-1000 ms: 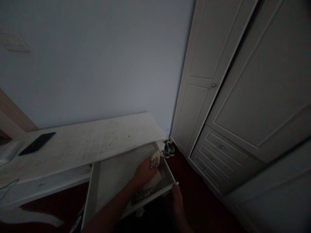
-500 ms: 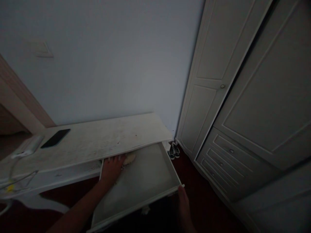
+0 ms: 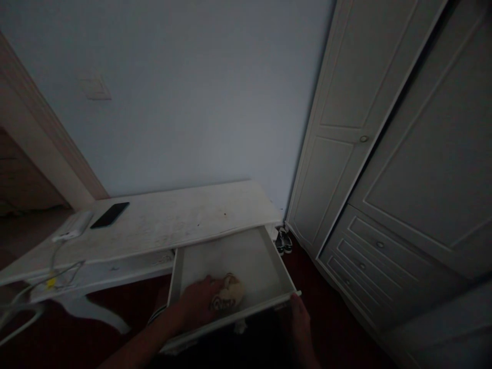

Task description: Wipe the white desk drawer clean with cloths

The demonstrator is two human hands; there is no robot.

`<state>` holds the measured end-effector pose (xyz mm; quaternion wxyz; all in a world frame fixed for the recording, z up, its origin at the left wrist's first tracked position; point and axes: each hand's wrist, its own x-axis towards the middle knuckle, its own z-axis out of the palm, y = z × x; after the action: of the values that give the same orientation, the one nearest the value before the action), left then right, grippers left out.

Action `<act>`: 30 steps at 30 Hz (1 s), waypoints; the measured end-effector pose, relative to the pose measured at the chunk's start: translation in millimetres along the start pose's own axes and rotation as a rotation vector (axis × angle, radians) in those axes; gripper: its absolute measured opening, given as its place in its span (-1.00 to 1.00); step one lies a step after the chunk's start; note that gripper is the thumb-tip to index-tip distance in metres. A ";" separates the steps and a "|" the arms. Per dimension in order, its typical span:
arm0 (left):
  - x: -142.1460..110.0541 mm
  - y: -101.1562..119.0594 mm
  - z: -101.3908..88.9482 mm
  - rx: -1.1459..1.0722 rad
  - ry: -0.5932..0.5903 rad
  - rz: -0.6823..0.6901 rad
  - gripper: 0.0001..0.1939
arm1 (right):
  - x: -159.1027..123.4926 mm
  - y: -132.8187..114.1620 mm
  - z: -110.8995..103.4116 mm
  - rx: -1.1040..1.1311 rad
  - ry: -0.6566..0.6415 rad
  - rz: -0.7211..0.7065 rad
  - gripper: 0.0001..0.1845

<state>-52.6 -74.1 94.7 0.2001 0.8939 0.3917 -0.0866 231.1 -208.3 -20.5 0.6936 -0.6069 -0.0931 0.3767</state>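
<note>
A white drawer [image 3: 246, 256] is pulled out from under a white desk [image 3: 161, 220]. My left hand [image 3: 198, 305] reaches into it near the front edge, fingers closed around a pale cloth with dark print [image 3: 226, 297]. My right hand [image 3: 300, 320] rests on the outside of the drawer's front right corner, fingers bent against the panel. The room is dim and details are hard to read.
A black phone [image 3: 110, 214] and a white power strip [image 3: 73, 227] with cables lie on the desk's left part. A white wardrobe [image 3: 384, 154] with doors and drawers stands at the right. Small shoes [image 3: 283, 240] sit on the dark red floor between desk and wardrobe.
My left hand moved from the drawer's back left corner to its front, bringing the printed cloth along. The view shifted left. My right hand stayed at the drawer's front corner.
</note>
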 end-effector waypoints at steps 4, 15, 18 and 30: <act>17.1 5.9 3.4 -0.130 -0.009 0.149 -0.34 | -2.5 -4.7 2.1 -0.009 0.010 -0.031 -0.15; 120.9 104.1 12.4 0.053 0.159 0.366 -0.51 | 6.5 1.6 -1.6 -0.026 0.059 0.006 -0.02; 139.7 110.6 11.4 0.126 0.218 0.337 -0.59 | 11.5 4.0 -3.6 -0.034 0.049 -0.014 -0.02; 156.1 49.3 -15.8 0.277 0.400 -0.066 -0.49 | 3.9 2.4 -2.0 -0.024 0.048 0.010 -0.08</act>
<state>89.5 6.3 74.6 -0.0087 0.8989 0.4368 0.0326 234.0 -207.5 -24.4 0.6865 -0.6247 -0.0779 0.3640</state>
